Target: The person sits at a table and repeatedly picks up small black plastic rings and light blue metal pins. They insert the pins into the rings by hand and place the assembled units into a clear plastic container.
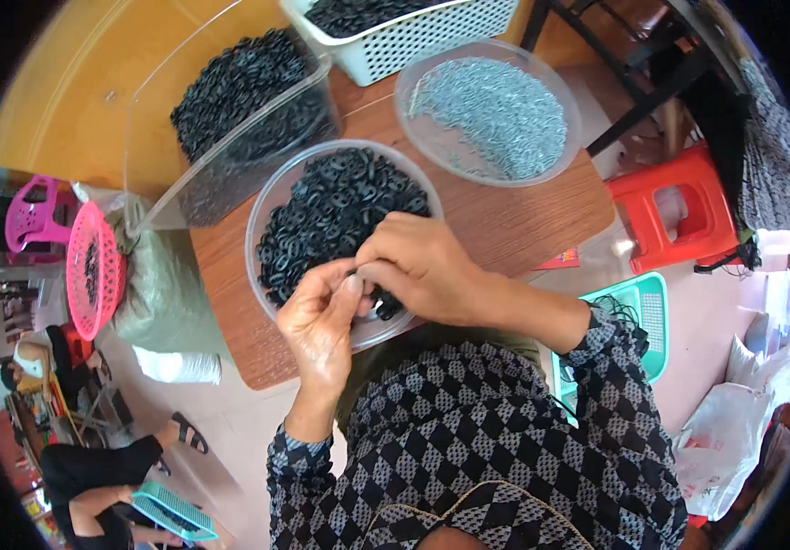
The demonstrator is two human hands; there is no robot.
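Observation:
My left hand [320,316] and my right hand [422,266] meet above the near rim of a round clear bowl [256,240]. Thumbs and fingers of both are pinched together around something small, mostly covered by the fingertips. The bowl is heaped with small black ring-shaped parts [331,206]. Just below the fingers some black parts [386,304] show against the bowl; whether they are held I cannot tell. A shallow round clear dish [413,137] of small silvery metal pins [505,115] stands farther right on the brown wooden table [523,225].
A clear rectangular bin [230,151] of black parts stands at the far left, a white perforated basket [395,53] behind. To the right are a red stool [679,206] and a turquoise basket [656,321]. At lower left, another person [93,477] holds a turquoise basket [170,509].

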